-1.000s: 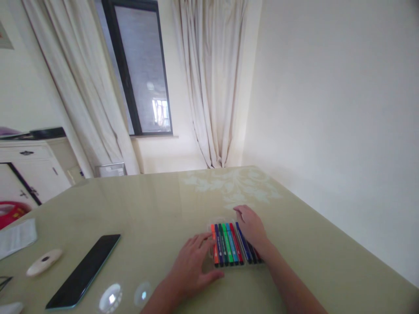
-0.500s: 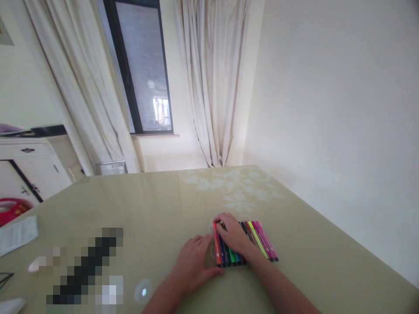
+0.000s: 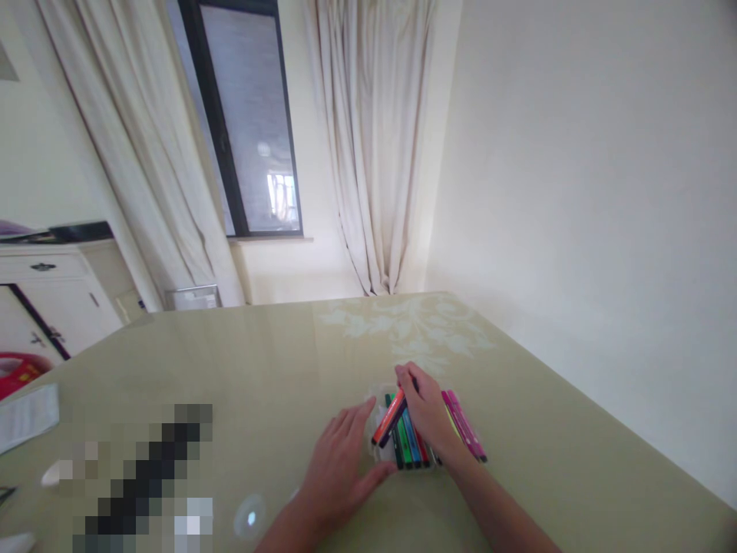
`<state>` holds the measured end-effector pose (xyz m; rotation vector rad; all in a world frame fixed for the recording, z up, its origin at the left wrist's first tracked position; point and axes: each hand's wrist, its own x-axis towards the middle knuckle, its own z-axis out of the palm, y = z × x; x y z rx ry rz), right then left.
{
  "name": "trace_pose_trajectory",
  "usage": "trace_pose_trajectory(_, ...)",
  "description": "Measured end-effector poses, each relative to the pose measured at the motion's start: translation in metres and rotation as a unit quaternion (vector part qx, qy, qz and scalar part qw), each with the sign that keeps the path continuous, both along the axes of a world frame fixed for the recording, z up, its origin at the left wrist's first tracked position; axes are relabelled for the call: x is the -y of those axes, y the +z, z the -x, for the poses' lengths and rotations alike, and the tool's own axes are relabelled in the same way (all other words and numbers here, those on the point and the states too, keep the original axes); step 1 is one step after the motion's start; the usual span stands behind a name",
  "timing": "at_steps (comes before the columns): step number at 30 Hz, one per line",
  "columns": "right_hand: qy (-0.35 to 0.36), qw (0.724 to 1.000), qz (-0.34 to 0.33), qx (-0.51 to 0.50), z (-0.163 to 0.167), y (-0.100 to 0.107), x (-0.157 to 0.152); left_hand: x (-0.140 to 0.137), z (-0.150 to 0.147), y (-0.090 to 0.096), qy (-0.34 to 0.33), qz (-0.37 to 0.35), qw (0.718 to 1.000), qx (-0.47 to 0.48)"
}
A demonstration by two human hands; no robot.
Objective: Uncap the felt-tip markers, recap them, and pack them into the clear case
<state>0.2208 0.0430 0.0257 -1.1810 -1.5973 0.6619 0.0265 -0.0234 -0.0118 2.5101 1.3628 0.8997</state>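
The orange marker and dark marker slant leftward from the pinching right grip; left grip spread.

Bare hands (forearms likewise)

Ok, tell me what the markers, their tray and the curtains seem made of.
Markers: probably smooth plastic, judging by their straight, evenly coloured barrels. Tray: likely thin, clear plastic, since it looks see-through. Curtains: fabric, seemingly matte, hanging in soft folds.
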Motion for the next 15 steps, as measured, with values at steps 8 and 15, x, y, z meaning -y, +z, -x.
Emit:
trace_pose_trajectory(8,0.141,0.978,0.128,-0.089,0.013,-0.005,0.005,-0.011,0.002,-0.001,0.125,0.025,0.991,-0.043)
trace_pose_trajectory(15,-0.003,0.977,0.016,0.211,-0.015,-0.018,-0.016,-0.027,0.043,0.016,0.330,0.110,0.922,-0.170)
